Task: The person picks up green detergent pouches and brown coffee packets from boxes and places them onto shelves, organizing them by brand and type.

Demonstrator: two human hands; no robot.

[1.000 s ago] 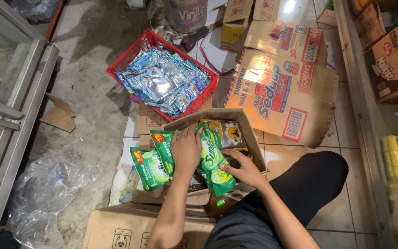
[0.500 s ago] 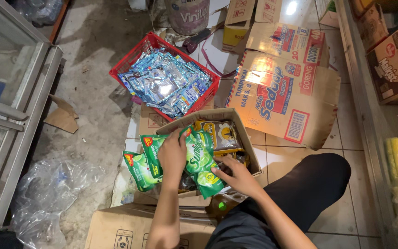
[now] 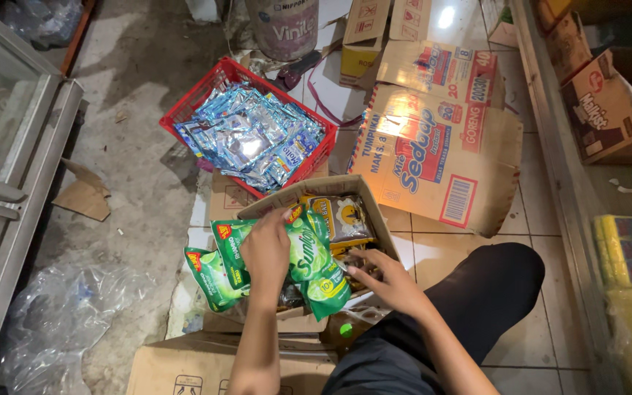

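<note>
Green pouches [image 3: 309, 267], pinched in left-hand fingers [image 3: 268, 223], overhang a cardboard box [image 3: 363, 192] on tiled floor [image 3: 535, 212].

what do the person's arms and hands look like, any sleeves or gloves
Both forearms are bare, with no sleeve showing up to the frame edge. The left hand and right hand wear no gloves, and no watch, ring or bracelet shows. The fingers are uncovered.

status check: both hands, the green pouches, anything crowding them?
Left hand grips the green pouches above the open carton. Right hand open, reaching into carton. Red basket close behind, not touching.
</note>
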